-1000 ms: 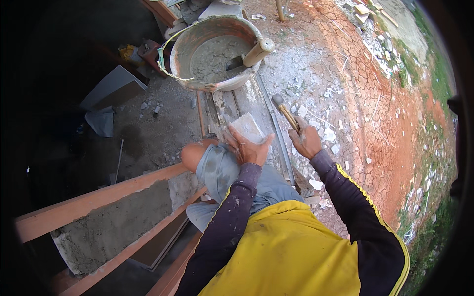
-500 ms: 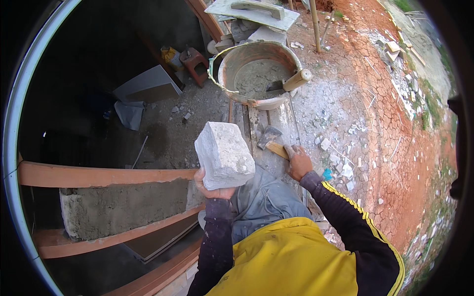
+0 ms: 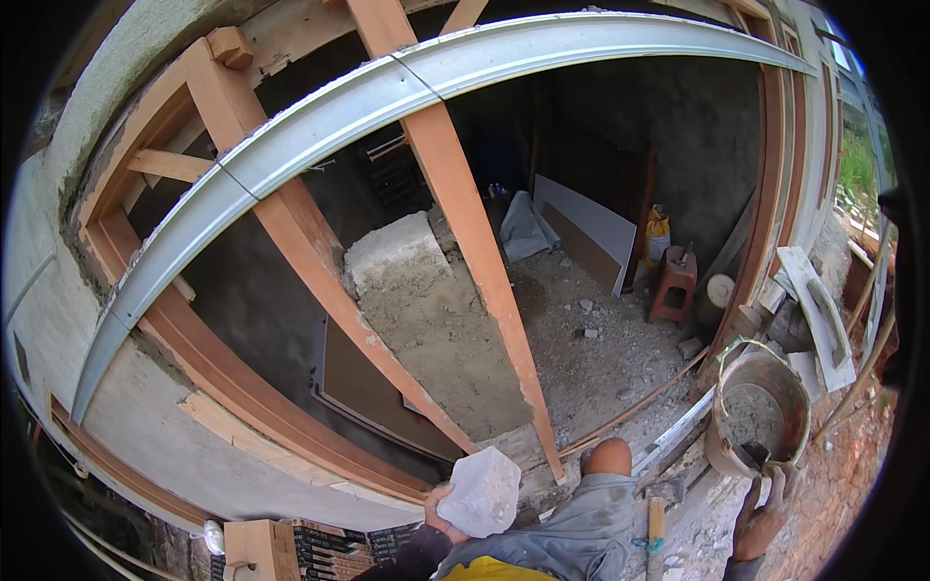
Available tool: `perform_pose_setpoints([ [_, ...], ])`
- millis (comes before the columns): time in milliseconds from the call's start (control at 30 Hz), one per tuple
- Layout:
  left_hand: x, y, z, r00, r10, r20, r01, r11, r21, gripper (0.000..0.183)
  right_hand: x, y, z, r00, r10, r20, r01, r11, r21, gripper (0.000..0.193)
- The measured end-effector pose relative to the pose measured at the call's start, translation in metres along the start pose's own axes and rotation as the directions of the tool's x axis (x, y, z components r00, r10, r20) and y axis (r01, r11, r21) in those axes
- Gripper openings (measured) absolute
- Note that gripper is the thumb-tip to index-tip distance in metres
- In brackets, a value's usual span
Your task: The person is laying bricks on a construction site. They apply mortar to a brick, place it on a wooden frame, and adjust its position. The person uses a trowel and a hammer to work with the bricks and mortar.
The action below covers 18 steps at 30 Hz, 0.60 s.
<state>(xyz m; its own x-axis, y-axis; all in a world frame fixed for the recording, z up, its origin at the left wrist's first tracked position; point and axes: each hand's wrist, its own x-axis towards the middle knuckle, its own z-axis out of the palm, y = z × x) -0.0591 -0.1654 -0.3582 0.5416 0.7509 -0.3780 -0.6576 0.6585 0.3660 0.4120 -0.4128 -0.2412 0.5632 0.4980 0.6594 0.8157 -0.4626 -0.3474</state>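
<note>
A rough, whitish masonry block (image 3: 486,491) rests in my left hand (image 3: 442,513), whose fingers wrap its left side. Over at the right, my right hand (image 3: 760,513) is at the near rim of a mortar bucket (image 3: 722,436), with its fingers around the handle end of a trowel. Most of that handle is covered by the fingers; the dark trowel blade (image 3: 756,452) shows in the grey mortar. A hatchet-like hammer with a wooden handle (image 3: 657,523) lies on the ledge beside my knee. Grey mortared masonry (image 3: 441,339) fills the gap between two wooden posts, with a pale block at its far end.
A curved-looking metal channel (image 3: 329,121) crosses above the wooden posts (image 3: 455,184). Behind the frame are a red stool (image 3: 673,286), leaning boards (image 3: 586,232) and rubble. A plastering float (image 3: 819,310) lies beyond the bucket. Cardboard boxes (image 3: 262,549) stand at lower left.
My view has swung left toward the wooden frame. My right hand has let go of the hammer and moved to the trowel at the bucket. The block stays in my left hand.
</note>
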Motion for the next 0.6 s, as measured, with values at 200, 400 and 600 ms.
perform_pose_setpoints([
  [200,-0.018,0.003,-0.013,0.996,0.089,-0.023,-0.090,0.995,-0.043,0.084,0.090,0.077,0.044,0.670,0.260,0.695,0.160,0.864,-0.478,0.034],
  [400,-0.032,0.002,-0.019,0.985,0.168,-0.037,-0.170,0.984,-0.057,0.084,0.099,0.125,0.113,0.397,0.398,0.827,0.504,0.659,-0.559,0.039],
  [600,-0.043,0.002,-0.053,0.955,0.293,-0.049,-0.293,0.956,0.001,0.078,0.107,0.093,0.081,0.336,0.416,0.845,0.526,0.661,-0.535,0.032],
])
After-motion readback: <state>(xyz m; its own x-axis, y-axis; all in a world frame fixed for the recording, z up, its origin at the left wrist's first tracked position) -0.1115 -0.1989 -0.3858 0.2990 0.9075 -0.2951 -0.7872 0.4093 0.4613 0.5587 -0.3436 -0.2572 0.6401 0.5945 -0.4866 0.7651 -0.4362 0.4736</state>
